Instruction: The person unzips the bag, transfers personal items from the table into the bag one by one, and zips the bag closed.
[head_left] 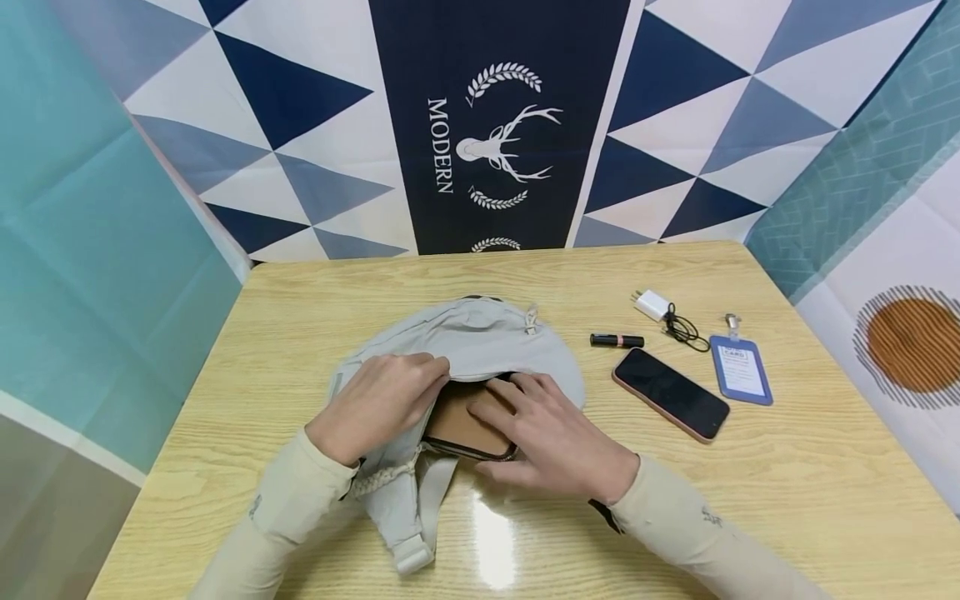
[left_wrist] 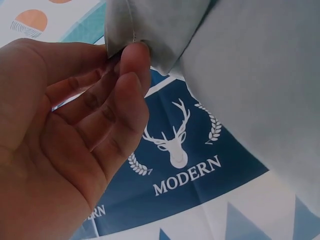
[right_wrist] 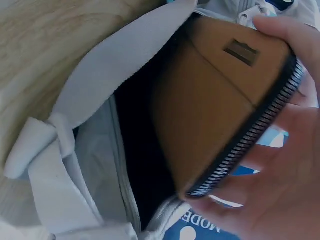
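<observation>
A pale grey fabric bag (head_left: 480,333) lies on the table, its zipped mouth facing the front. My left hand (head_left: 386,400) pinches the edge of that opening; the left wrist view shows thumb and fingertips together on the grey cloth (left_wrist: 150,30). A brown zip-around wallet (right_wrist: 215,95) sits partly inside the mouth. My right hand (head_left: 551,433) grips it, and in the right wrist view the thumb is on one side and the fingers are along the black zip edge. The wallet's far end is hidden in the bag.
Right of the bag lie a black lipstick-like tube (head_left: 617,341), a phone (head_left: 671,394), a white charger plug (head_left: 651,305) with a black cable (head_left: 684,329), and a blue card holder (head_left: 741,371). A strap with a buckle (head_left: 412,553) hangs toward the table's front.
</observation>
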